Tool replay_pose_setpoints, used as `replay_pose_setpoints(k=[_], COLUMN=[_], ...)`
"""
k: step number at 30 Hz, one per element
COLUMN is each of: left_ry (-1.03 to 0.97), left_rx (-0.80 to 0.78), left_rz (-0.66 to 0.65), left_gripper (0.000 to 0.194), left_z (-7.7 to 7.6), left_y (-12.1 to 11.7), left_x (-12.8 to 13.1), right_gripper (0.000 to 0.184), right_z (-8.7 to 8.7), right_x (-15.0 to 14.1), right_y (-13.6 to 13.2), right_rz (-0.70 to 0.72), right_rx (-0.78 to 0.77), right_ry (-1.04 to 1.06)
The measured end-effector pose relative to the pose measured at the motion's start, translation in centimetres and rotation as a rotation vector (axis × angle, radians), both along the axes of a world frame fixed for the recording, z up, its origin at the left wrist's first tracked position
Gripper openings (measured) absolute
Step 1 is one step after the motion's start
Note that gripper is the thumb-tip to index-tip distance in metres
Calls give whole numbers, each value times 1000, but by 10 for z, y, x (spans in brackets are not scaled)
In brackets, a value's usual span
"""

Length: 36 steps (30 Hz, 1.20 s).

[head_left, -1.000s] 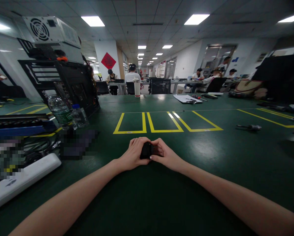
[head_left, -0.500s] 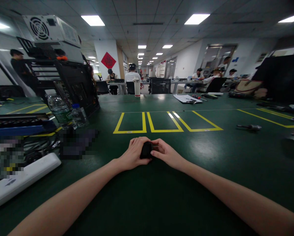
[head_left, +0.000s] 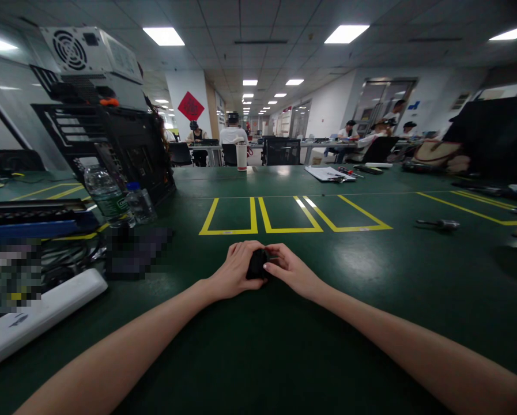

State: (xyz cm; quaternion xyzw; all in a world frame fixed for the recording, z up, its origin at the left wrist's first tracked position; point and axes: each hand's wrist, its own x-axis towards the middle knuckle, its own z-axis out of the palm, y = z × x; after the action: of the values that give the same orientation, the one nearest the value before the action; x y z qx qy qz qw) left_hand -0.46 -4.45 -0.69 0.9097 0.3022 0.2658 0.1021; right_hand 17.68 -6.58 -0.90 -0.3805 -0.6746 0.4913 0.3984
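Observation:
A small black object (head_left: 257, 264), rounded and dark, sits low over the green tabletop in front of me; its exact kind I cannot make out. My left hand (head_left: 234, 270) is wrapped round its left side, fingers over the top and thumb along the near edge. From the right, my right hand (head_left: 293, 272) pinches at the same object, with thumb and fingertips against its right side. Part of the object is covered by my fingers.
Yellow tape outlines (head_left: 290, 229) lie beyond my hands. To the left are a white power strip (head_left: 46, 317), plastic bottles (head_left: 105, 193) and a computer case (head_left: 124, 150). A screwdriver-like tool (head_left: 437, 224), a clipboard (head_left: 329, 174) and a white cup (head_left: 241, 157) are also on the table (head_left: 258, 357).
My left hand stays on the black object. The fingers and thumb of my right hand shift slightly along its right side. A person at the far left appears, then is out of view.

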Motion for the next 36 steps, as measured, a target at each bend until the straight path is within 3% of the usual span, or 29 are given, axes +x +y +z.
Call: replay_pose_setpoints(k=[8,16,20,28,36], left_ry=[-3,-19,-32,-37,-48], left_rx=[11,-20,-87,-341,-404], left_rz=[-5,16,57,167,200], left_gripper=[58,58,56,55,56], left_z=[-1,-1,0,-8,-8], left_y=[0,2,6,27,30], left_x=[0,1,3,4,8], right_gripper=[30,40,46,71,41], right_z=[2,-9,-11,-13,-11], right_x=[-1,2,12,28,29], right_y=[-8,-1,3,7,15], right_rz=[56,-106,-212,-289,-263], right_rx=[55,157,174,146,195], right_ry=[-2,-151,-316,-583,-626])
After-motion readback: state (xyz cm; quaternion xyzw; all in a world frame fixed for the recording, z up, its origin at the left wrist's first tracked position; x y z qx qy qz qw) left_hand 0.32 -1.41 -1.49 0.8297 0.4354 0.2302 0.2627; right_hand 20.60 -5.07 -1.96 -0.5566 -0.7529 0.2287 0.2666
